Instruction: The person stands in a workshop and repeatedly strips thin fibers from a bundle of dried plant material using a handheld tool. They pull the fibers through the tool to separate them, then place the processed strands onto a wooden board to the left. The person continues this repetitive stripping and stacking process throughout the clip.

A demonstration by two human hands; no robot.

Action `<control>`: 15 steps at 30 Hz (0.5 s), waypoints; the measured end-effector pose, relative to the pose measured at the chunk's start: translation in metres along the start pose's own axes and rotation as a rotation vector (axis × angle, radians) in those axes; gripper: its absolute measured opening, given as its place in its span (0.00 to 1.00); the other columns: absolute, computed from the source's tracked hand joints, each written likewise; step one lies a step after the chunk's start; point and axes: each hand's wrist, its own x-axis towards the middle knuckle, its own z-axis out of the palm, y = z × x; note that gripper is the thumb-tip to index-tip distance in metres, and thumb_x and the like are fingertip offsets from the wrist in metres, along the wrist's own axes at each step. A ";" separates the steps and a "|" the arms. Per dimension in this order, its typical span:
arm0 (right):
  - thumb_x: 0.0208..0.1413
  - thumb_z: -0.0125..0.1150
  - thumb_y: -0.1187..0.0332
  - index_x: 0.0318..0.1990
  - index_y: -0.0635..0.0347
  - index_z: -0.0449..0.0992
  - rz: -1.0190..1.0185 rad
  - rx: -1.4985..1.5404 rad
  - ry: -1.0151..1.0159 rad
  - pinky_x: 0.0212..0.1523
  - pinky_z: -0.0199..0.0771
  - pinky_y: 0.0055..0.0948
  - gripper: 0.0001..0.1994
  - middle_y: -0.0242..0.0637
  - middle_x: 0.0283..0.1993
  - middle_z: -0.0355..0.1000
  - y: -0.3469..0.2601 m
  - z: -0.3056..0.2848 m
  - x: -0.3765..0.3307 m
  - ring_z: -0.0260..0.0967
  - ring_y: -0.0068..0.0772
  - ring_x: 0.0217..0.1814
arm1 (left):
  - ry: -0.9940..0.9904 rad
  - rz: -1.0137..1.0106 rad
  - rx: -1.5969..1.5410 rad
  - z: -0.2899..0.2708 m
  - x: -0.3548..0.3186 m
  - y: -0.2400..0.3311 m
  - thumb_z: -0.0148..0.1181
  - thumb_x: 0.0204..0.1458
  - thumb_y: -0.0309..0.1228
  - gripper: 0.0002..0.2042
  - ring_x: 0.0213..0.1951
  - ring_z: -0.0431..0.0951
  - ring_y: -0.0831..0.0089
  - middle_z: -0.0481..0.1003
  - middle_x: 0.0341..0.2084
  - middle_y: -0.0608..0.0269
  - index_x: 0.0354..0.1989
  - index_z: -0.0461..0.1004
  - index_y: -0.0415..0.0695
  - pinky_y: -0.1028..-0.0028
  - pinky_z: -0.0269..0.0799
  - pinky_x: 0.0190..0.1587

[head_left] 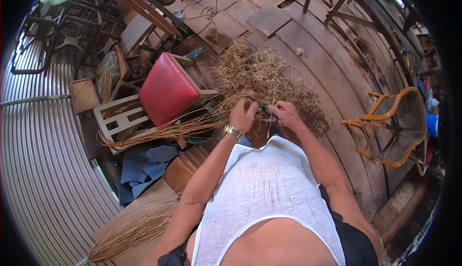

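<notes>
My left hand point(244, 114), with a metal-band watch point(234, 131) at its wrist, is closed with its fingers pinched at the ends of thin brown cane strands. Close beside it, my right hand point(287, 114) grips a small dark tool point(263, 107) whose tip points toward the left fingers; its exact kind is too small to tell. A long bundle of cane strands point(168, 132) stretches out to the left of my hands. Just beyond them a tangled heap of pale shavings point(255, 68) lies on the floor.
To the left lies a pale-framed chair with a red seat point(169, 90), near blue cloth point(142, 172) and another strand bundle point(137, 230). A curved cane chair point(392, 126) stands at right. Corrugated metal point(43, 169) lines the left side. Wooden boards point(317, 39) form the floor.
</notes>
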 end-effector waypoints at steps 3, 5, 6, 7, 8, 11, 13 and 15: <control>0.57 0.61 0.57 0.27 0.60 0.72 -0.035 0.041 0.044 0.16 0.62 0.21 0.15 0.28 0.18 0.68 0.024 0.019 0.012 0.63 0.17 0.15 | -0.385 -0.345 -0.433 0.011 -0.032 -0.009 0.55 0.58 0.46 0.19 0.25 0.77 0.78 0.77 0.29 0.65 0.43 0.72 0.41 0.78 0.70 0.26; 0.57 0.61 0.57 0.26 0.59 0.72 -0.013 0.072 0.051 0.15 0.61 0.21 0.15 0.28 0.18 0.68 0.024 0.028 0.014 0.63 0.17 0.15 | -0.501 -0.349 -0.582 0.020 -0.033 -0.029 0.52 0.60 0.48 0.19 0.23 0.75 0.81 0.76 0.25 0.67 0.39 0.72 0.41 0.80 0.68 0.24; 0.56 0.61 0.57 0.26 0.60 0.72 0.017 0.086 0.065 0.16 0.62 0.22 0.15 0.29 0.18 0.68 0.018 0.030 0.012 0.64 0.18 0.15 | -0.562 -0.344 -0.659 0.022 -0.032 -0.031 0.50 0.60 0.49 0.20 0.22 0.74 0.83 0.76 0.24 0.68 0.37 0.73 0.41 0.81 0.67 0.22; 0.56 0.62 0.57 0.25 0.60 0.73 0.046 0.100 0.079 0.17 0.63 0.23 0.16 0.30 0.18 0.68 0.011 0.030 0.012 0.64 0.18 0.16 | -0.445 -0.397 -0.707 0.021 -0.032 -0.034 0.50 0.61 0.46 0.19 0.20 0.71 0.80 0.75 0.23 0.68 0.32 0.73 0.41 0.77 0.66 0.24; 0.56 0.62 0.58 0.26 0.60 0.72 0.098 0.123 0.108 0.15 0.61 0.23 0.15 0.29 0.17 0.67 0.006 0.025 0.013 0.64 0.19 0.15 | -0.377 -0.286 -0.509 0.016 -0.034 -0.039 0.50 0.61 0.46 0.19 0.20 0.69 0.79 0.74 0.22 0.67 0.30 0.72 0.41 0.76 0.65 0.25; 0.56 0.61 0.58 0.28 0.58 0.72 0.183 0.260 0.251 0.11 0.56 0.23 0.13 0.28 0.16 0.63 0.014 -0.025 0.033 0.61 0.20 0.14 | -0.260 -0.050 -0.039 -0.025 -0.062 -0.039 0.51 0.61 0.43 0.19 0.22 0.65 0.76 0.70 0.19 0.64 0.27 0.72 0.39 0.73 0.63 0.27; 0.57 0.60 0.57 0.31 0.57 0.72 0.178 0.304 0.379 0.09 0.54 0.23 0.13 0.28 0.15 0.61 0.024 -0.092 0.053 0.60 0.20 0.13 | -0.244 0.007 0.119 -0.065 -0.104 -0.087 0.50 0.61 0.42 0.18 0.24 0.64 0.74 0.67 0.18 0.58 0.27 0.72 0.38 0.71 0.62 0.28; 0.57 0.60 0.56 0.32 0.57 0.72 0.219 0.247 0.484 0.09 0.54 0.23 0.14 0.29 0.14 0.62 0.037 -0.169 0.060 0.61 0.21 0.13 | -0.177 -0.112 0.263 -0.117 -0.153 -0.115 0.52 0.59 0.42 0.17 0.22 0.67 0.69 0.69 0.18 0.55 0.29 0.74 0.39 0.69 0.64 0.28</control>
